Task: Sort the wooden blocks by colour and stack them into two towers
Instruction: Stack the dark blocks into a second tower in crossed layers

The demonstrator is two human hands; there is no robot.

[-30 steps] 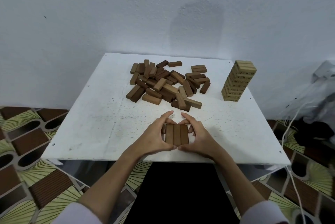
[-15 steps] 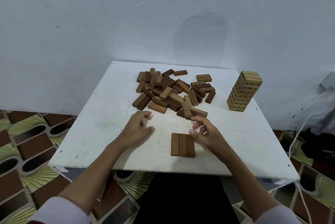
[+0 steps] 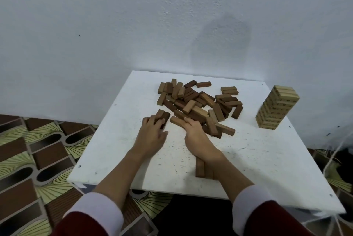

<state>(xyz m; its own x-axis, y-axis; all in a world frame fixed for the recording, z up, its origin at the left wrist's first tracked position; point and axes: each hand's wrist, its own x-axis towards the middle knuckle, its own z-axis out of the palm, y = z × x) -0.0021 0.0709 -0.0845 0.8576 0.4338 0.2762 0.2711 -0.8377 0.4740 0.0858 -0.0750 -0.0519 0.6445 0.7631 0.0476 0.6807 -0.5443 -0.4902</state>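
Base row of dark blocks (image 3: pixel 200 167) lies near front edge of surface (image 3: pixel 118 140), now released, half under right forearm. Both hands moved forward to pile (image 3: pixel 198 106). Left hand (image 3: pixel 151 134) fingers curl over two dark blocks (image 3: pixel 165 116). Right hand (image 3: pixel 196 136) fingers touch block at pile edge; grip cannot tell. Next layer comes. Light tower (image 3: pixel 277 109) stands far right.

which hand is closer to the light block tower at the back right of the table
Right. The right hand is at the near edge of the loose pile, with part of the pile between it and the light block tower; the left hand is farther left.
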